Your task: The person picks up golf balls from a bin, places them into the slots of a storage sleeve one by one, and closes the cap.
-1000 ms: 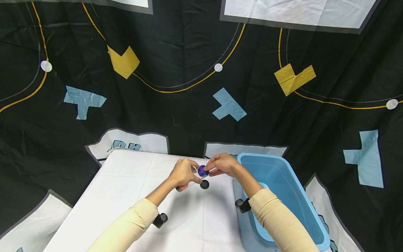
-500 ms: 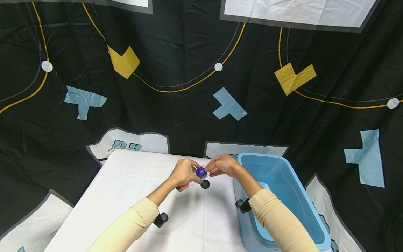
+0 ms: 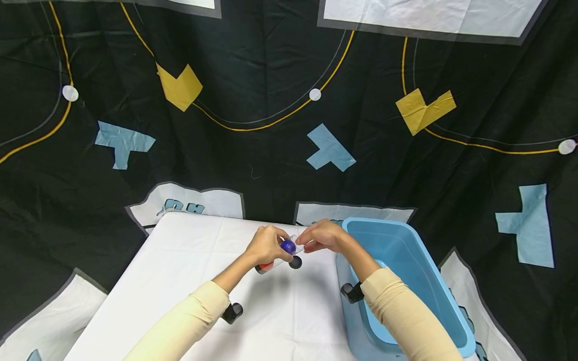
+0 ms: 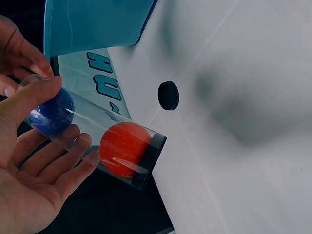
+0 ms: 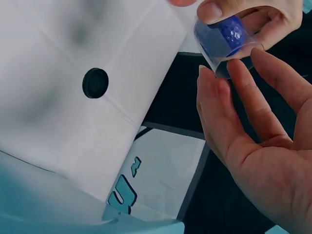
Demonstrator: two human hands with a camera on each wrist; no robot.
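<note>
White table (image 3: 189, 281) has bare room left of and in front of the hands; right side is bounded by the blue bin (image 3: 406, 260), just beside the right forearm. Patterned black backdrop (image 3: 253, 150) hangs behind the far edge.

Clear tube (image 4: 105, 141) is held tilted above the table's middle. Left hand (image 3: 266, 245) grips it, thumb over the open end, fingers curled under its wall. Blue ball (image 4: 51, 113) sits at the tube's mouth by the thumb; orange ball (image 4: 124, 148) sits at the closed dark bottom end. Right hand (image 3: 318, 235) is at the mouth, fingers fairly straight, fingertips (image 5: 212, 80) touching or nearly touching the tube rim; cannot tell if it pinches anything.

Black cap (image 3: 295, 261) lies flat on the table just under the tube, apart from both hands.
</note>
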